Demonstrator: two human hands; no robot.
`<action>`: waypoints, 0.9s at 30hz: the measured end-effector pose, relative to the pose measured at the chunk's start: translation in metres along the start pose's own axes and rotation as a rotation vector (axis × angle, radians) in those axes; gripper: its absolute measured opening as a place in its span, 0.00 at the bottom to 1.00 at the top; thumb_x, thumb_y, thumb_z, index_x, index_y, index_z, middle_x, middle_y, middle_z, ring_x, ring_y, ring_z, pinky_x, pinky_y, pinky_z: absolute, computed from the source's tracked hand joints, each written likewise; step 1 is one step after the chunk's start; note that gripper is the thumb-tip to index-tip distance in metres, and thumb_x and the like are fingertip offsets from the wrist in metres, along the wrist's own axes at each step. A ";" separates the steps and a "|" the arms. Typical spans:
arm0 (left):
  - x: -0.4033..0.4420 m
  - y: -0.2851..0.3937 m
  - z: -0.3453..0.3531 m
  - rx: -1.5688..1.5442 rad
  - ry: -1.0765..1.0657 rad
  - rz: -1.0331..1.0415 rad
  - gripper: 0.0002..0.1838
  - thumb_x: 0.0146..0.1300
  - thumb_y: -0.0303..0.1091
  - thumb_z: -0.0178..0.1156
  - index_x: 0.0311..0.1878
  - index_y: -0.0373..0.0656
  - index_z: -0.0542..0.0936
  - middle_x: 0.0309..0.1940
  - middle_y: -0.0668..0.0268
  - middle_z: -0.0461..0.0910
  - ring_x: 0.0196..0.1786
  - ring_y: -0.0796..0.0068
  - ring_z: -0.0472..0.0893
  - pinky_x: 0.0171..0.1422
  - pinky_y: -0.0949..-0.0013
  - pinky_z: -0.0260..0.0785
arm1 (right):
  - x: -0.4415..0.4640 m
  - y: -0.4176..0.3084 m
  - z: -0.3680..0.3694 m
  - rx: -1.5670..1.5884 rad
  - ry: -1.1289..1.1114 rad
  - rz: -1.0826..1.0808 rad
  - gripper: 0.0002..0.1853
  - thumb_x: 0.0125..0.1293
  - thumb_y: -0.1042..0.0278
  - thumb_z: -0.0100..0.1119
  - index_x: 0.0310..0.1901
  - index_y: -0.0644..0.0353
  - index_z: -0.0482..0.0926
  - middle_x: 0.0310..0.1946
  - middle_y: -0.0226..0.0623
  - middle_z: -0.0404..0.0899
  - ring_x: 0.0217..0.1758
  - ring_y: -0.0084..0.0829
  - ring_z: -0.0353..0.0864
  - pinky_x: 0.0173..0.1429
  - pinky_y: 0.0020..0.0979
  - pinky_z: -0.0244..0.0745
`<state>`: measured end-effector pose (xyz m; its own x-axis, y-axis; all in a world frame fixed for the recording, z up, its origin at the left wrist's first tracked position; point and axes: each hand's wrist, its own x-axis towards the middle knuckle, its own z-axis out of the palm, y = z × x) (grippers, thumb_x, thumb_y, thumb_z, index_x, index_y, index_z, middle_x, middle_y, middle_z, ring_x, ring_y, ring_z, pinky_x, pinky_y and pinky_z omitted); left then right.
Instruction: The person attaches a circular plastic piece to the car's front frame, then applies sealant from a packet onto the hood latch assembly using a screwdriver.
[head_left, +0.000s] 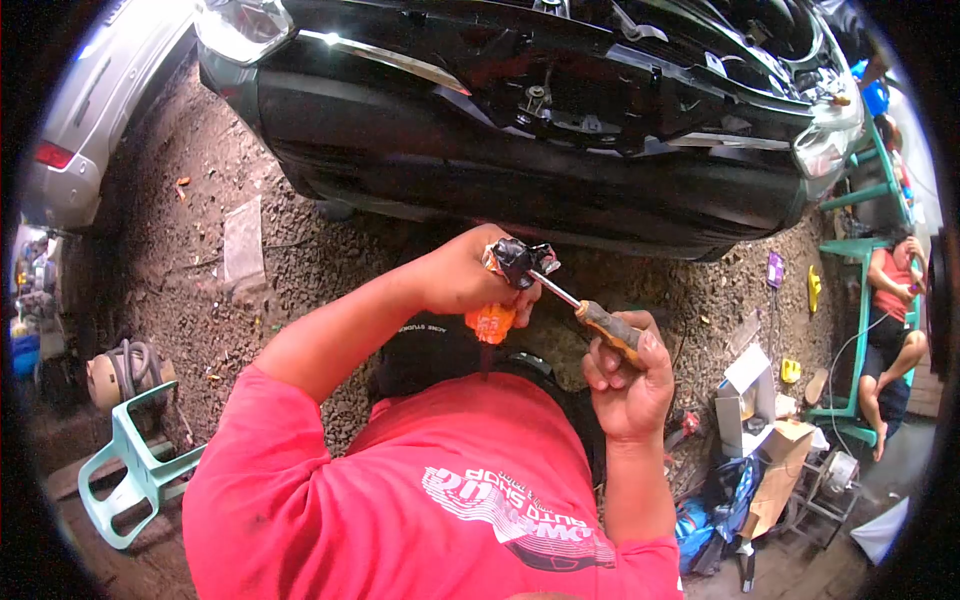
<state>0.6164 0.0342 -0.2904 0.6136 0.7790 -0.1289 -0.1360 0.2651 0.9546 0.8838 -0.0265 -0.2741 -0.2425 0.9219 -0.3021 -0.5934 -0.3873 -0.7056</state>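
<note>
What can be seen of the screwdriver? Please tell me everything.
The screwdriver has a thick orange and dark handle and a slim, shiny shaft that looks metallic. The right hand holds the handle. The tool slants, its shaft towards the picture's upper left, reaching the black bundle in the left hand; the tip cannot be made out.

The screwdriver (594, 317) shows a shiny metal shaft (557, 289) and matt handle (608, 330), the bumper (500, 185) a smooth gloss, the stool (130, 445) smooth plastic, the shirt (270, 500) matt cloth, the ground (290, 350) rough gravel.
</note>
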 end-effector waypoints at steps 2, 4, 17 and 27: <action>0.002 0.002 -0.001 0.002 0.004 0.000 0.05 0.61 0.28 0.65 0.30 0.39 0.81 0.28 0.62 0.84 0.34 0.68 0.86 0.41 0.63 0.78 | 0.000 0.003 -0.001 0.075 -0.010 0.028 0.18 0.71 0.53 0.62 0.51 0.60 0.79 0.26 0.32 0.75 0.21 0.17 0.63 0.29 0.25 0.65; 0.003 0.001 -0.001 0.003 0.010 -0.001 0.05 0.59 0.29 0.66 0.30 0.39 0.81 0.28 0.61 0.84 0.34 0.68 0.86 0.40 0.64 0.77 | 0.001 0.007 -0.002 0.096 -0.020 0.039 0.18 0.71 0.53 0.62 0.51 0.59 0.79 0.27 0.32 0.75 0.21 0.17 0.63 0.29 0.25 0.65; 0.015 -0.015 0.009 -0.166 0.174 0.114 0.08 0.63 0.33 0.66 0.32 0.38 0.82 0.28 0.61 0.85 0.33 0.69 0.86 0.38 0.67 0.77 | 0.002 0.017 -0.003 0.170 -0.039 0.060 0.19 0.72 0.50 0.63 0.53 0.56 0.79 0.35 0.33 0.80 0.24 0.17 0.63 0.31 0.24 0.63; 0.016 -0.014 0.003 0.033 0.360 0.046 0.08 0.73 0.30 0.62 0.37 0.39 0.84 0.29 0.63 0.87 0.32 0.75 0.85 0.38 0.67 0.78 | 0.002 0.017 -0.007 0.213 -0.085 0.016 0.17 0.76 0.54 0.57 0.56 0.59 0.79 0.55 0.42 0.84 0.26 0.17 0.64 0.31 0.23 0.65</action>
<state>0.6300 0.0414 -0.3049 0.2938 0.9412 -0.1666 -0.1283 0.2116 0.9689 0.8784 -0.0316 -0.2911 -0.3121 0.9164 -0.2506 -0.7352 -0.4000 -0.5473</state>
